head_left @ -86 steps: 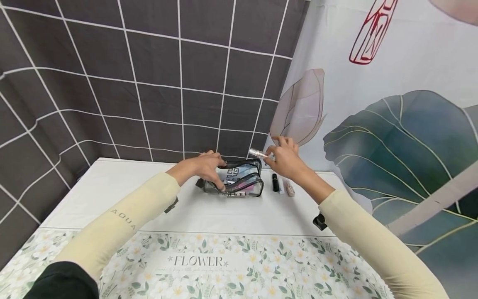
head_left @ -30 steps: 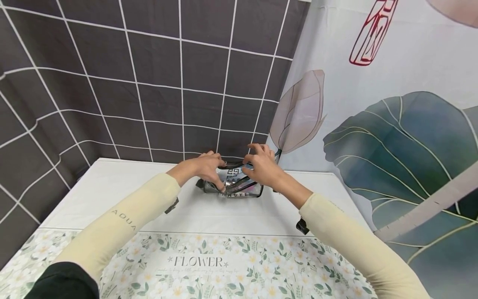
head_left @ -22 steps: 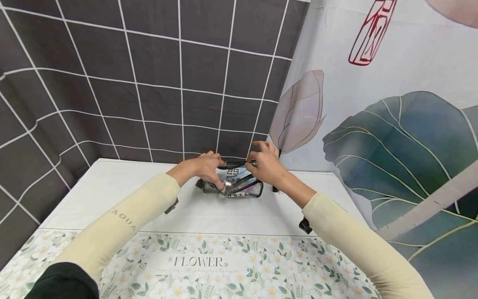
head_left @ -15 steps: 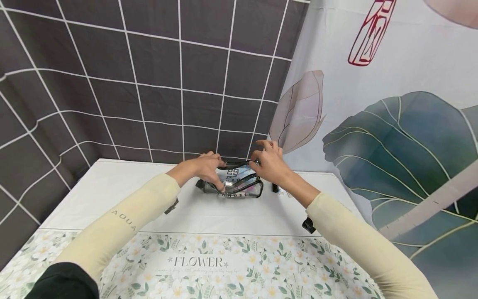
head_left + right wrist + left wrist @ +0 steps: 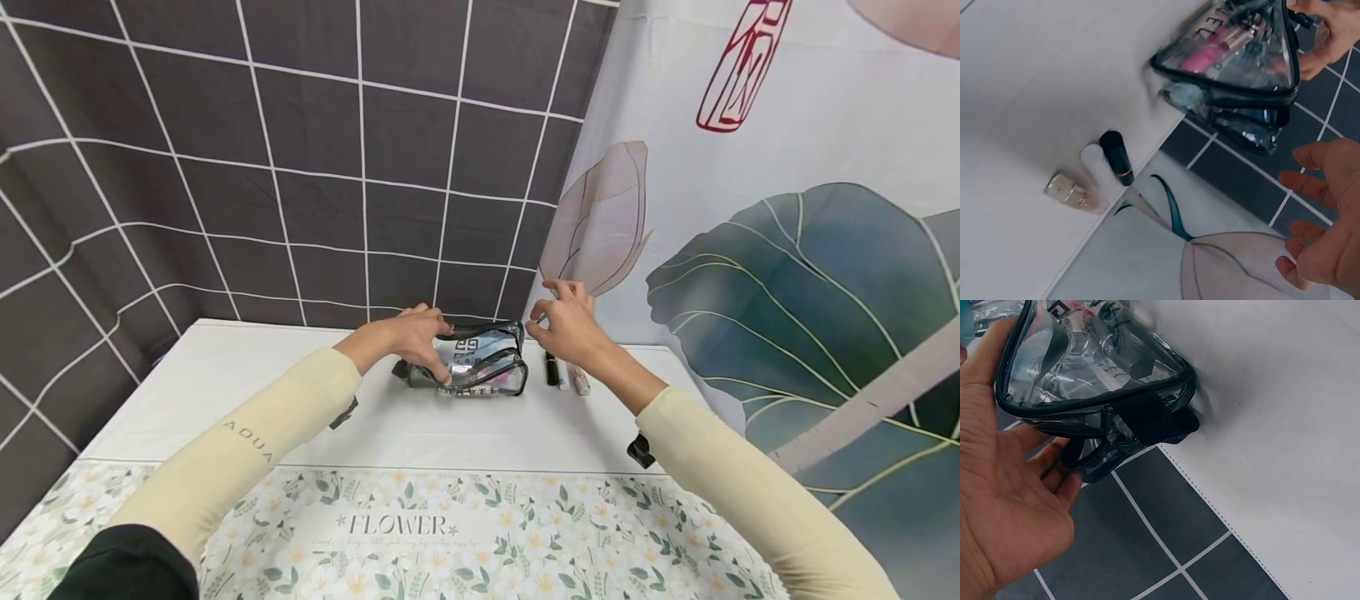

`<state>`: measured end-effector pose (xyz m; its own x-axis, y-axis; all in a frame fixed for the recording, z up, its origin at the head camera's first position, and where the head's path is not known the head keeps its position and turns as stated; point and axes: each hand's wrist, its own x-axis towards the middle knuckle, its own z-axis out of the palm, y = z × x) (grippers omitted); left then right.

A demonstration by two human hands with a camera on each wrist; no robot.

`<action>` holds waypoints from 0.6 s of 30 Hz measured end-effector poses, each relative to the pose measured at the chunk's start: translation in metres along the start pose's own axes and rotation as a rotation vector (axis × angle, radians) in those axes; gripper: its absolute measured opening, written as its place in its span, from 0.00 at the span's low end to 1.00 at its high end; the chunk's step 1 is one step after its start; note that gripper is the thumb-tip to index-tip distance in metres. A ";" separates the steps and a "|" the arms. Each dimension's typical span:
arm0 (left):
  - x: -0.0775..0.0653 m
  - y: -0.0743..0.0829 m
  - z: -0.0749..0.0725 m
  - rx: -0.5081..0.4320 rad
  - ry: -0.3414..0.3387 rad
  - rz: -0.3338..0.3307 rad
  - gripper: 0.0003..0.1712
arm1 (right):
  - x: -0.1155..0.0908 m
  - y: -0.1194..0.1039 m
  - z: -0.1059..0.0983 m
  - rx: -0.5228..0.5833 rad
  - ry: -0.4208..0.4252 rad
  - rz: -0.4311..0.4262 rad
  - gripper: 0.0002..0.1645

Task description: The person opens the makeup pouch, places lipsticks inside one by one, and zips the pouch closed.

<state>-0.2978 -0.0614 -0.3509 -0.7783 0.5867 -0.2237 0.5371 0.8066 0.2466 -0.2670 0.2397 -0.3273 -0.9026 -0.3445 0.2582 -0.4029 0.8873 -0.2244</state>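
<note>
A clear pouch with black piping (image 5: 487, 377) sits at the back of the white tabletop, its top parted. My left hand (image 5: 411, 335) grips it at its left end, the thumb at the front edge and fingers at the back, some hidden behind the pouch in the left wrist view. A pink item (image 5: 1205, 57) and other small things show through the clear sides. My right hand (image 5: 567, 323) hovers just right of the pouch, fingers loosely bent and holding nothing. Below it lie a black tube (image 5: 1116, 157), a white tube (image 5: 1094, 159) and a pinkish-gold one (image 5: 1067, 189).
A dark grid-patterned cloth (image 5: 300, 208) rises behind the table, with a leaf-printed cloth (image 5: 750, 292) at the right. The white tabletop (image 5: 420, 433) meets a floral mat (image 5: 390, 542) at the front.
My right hand carried a shiny silver-capped tube to the pouch, reached into the opening, then withdrew up and right without it. The left hand has stayed in place on the pouch.
</note>
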 end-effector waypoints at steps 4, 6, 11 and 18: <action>0.000 -0.001 0.000 0.007 0.000 0.004 0.59 | -0.002 0.010 0.000 -0.007 -0.002 0.032 0.15; 0.001 -0.001 0.000 0.010 0.001 0.005 0.59 | -0.003 0.015 0.001 -0.010 0.000 0.045 0.16; 0.003 -0.001 0.001 0.004 -0.005 0.001 0.59 | -0.010 0.030 0.003 -0.017 -0.010 0.081 0.15; 0.001 -0.002 0.000 -0.008 -0.004 -0.005 0.59 | -0.021 0.047 0.011 -0.063 -0.039 0.156 0.18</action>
<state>-0.3002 -0.0624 -0.3521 -0.7797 0.5830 -0.2285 0.5306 0.8089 0.2533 -0.2688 0.2850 -0.3533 -0.9591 -0.2117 0.1877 -0.2482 0.9481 -0.1988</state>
